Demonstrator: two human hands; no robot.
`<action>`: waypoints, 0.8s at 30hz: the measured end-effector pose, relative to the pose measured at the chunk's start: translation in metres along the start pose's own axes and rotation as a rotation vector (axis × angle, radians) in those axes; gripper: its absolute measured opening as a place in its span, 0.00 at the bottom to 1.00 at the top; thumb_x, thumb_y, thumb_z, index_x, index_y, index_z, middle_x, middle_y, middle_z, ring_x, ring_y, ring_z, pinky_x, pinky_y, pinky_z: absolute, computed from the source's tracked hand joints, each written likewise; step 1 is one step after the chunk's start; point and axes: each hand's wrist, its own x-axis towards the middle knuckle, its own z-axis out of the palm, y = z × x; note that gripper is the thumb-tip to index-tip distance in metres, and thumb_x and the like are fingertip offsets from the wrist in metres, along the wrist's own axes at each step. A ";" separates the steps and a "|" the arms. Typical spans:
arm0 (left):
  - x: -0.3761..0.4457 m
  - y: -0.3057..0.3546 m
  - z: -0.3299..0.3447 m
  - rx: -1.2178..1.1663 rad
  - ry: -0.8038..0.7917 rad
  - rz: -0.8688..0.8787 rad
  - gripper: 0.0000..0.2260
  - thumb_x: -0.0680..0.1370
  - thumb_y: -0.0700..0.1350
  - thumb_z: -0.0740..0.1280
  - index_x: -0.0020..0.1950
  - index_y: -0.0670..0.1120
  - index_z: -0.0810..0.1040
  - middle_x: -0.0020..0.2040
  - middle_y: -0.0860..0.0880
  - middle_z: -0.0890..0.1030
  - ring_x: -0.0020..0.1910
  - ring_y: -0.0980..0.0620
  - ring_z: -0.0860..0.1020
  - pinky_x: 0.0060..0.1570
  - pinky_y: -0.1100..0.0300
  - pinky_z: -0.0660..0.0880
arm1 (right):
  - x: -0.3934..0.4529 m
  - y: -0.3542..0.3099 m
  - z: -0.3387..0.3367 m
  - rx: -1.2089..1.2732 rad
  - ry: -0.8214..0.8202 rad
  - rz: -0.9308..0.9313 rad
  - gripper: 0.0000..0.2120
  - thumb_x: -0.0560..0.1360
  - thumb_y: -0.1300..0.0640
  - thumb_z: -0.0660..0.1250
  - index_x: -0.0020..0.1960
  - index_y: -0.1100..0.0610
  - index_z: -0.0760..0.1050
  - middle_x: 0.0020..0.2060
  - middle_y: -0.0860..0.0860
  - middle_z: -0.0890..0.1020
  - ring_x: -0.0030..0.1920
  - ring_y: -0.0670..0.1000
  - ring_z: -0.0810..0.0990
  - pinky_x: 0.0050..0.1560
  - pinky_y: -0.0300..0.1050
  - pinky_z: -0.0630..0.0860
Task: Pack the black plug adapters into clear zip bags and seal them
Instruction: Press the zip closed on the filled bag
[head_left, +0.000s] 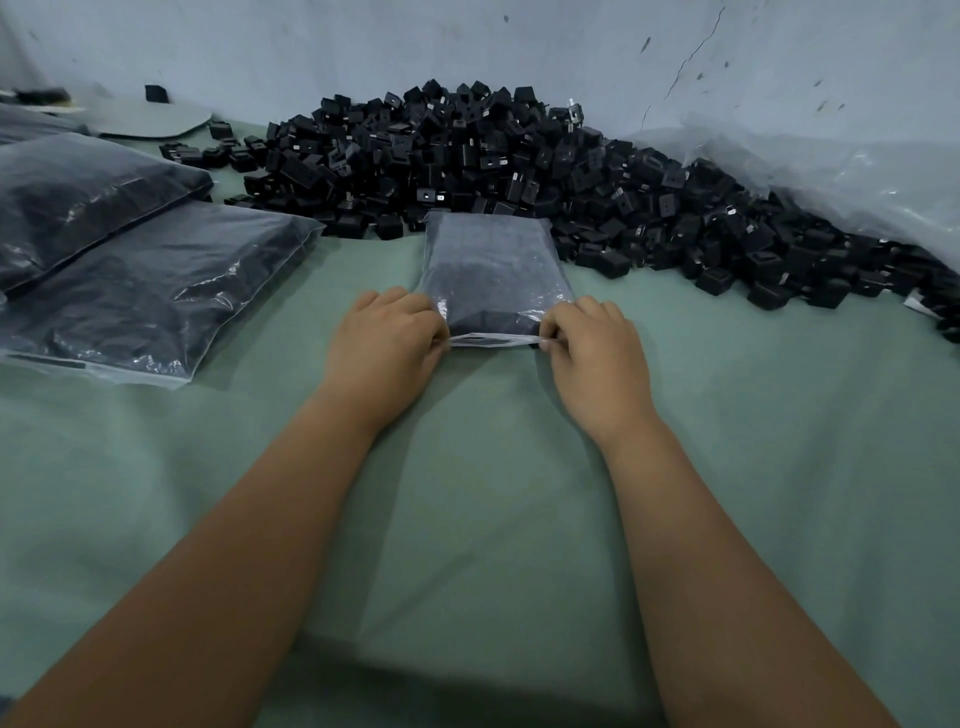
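Note:
A clear zip bag (491, 265) filled with black plug adapters lies on the green cloth in front of me, its zip strip facing me. My left hand (387, 340) pinches the left end of that strip. My right hand (592, 345) pinches the right end. Behind the bag a big heap of loose black plug adapters (519, 161) spreads along the wall from the middle to the right.
Two filled zip bags (150, 291) lie overlapping at the left, one of them (78, 197) farther back. A large crumpled clear plastic sheet (841, 176) rests at the right against the wall. A flat grey disc (156, 117) sits at the back left. Green cloth (467, 493) covers the table.

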 end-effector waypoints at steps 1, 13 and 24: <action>0.000 0.000 0.000 -0.006 0.000 -0.006 0.03 0.74 0.41 0.72 0.44 0.42 0.84 0.44 0.45 0.82 0.45 0.41 0.78 0.46 0.55 0.63 | 0.000 -0.001 0.000 0.006 -0.003 -0.007 0.02 0.75 0.62 0.66 0.44 0.57 0.76 0.39 0.46 0.71 0.44 0.53 0.70 0.44 0.46 0.66; 0.001 0.002 0.000 -0.044 -0.003 0.010 0.03 0.75 0.41 0.72 0.45 0.42 0.84 0.44 0.44 0.82 0.45 0.41 0.78 0.47 0.52 0.70 | -0.001 -0.005 0.001 0.061 -0.034 -0.039 0.04 0.74 0.65 0.66 0.44 0.57 0.76 0.40 0.49 0.75 0.43 0.53 0.70 0.44 0.49 0.69; 0.001 0.001 0.001 -0.119 0.010 -0.031 0.03 0.75 0.39 0.72 0.44 0.39 0.83 0.42 0.42 0.82 0.43 0.39 0.78 0.48 0.52 0.70 | -0.002 -0.007 0.001 0.088 -0.039 -0.022 0.02 0.74 0.63 0.67 0.44 0.57 0.76 0.41 0.49 0.76 0.44 0.52 0.71 0.45 0.50 0.70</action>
